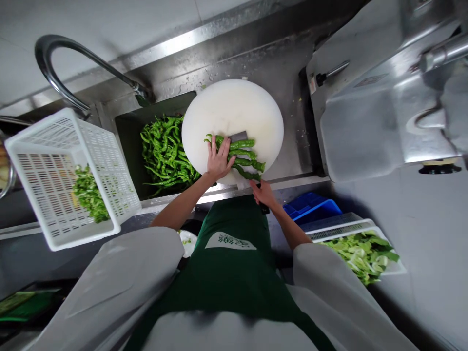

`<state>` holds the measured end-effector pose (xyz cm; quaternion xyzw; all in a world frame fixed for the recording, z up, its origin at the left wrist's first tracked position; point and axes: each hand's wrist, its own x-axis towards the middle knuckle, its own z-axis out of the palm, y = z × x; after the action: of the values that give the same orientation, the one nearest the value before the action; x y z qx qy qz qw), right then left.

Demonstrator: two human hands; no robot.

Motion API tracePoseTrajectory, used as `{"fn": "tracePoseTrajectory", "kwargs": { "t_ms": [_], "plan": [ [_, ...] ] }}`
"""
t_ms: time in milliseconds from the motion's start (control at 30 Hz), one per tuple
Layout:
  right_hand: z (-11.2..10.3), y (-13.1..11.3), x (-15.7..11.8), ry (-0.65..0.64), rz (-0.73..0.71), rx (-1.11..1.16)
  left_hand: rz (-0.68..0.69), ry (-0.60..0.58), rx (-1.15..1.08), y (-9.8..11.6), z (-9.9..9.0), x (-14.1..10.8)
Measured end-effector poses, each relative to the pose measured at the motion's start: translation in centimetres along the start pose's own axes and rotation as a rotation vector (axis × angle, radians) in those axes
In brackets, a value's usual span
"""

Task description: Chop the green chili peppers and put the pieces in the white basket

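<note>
The head view looks forward and down over the apron point(234, 275) onto the nearby cutting board point(234, 109).

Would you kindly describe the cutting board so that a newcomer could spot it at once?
Find the metal counter between the dark basin of green peppers and the big metal machine. On it lies the cutting board, with a few peppers under the left hand. It is rounded, flat and solid white, unlike the slotted white basket further left.

The peppers point(243, 144) are bright green, the board point(234, 105) white, the apron point(234, 278) dark green.
</note>
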<state>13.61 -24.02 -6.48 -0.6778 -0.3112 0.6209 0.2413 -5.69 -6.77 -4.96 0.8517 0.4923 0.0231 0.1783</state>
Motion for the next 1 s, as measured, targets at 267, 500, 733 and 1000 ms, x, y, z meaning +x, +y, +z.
{"fn": "tracePoseTrajectory", "kwargs": {
  "t_ms": [267, 500, 733, 1000],
  "plan": [
    [0.8, 0.0, 0.4, -0.004, -0.039, 0.057, 0.011, -0.011, 0.041, 0.1, -3.0, 0.3],
    [0.0, 1.2, -1.8, -0.006, -0.069, 0.061, 0.122, -0.100, -0.011, -5.2, -4.2, 2.7],
    [2.4, 1.9, -2.6, 0.109, -0.006, 0.015, -0.028, 0.055, 0.050, -2.5, -2.0, -0.9],
    [3.6, 1.3, -2.4, 0.141, 0.107, -0.173, -0.007, 0.071, -0.041, -3.6, 0.5, -0.6]
  ]
}}
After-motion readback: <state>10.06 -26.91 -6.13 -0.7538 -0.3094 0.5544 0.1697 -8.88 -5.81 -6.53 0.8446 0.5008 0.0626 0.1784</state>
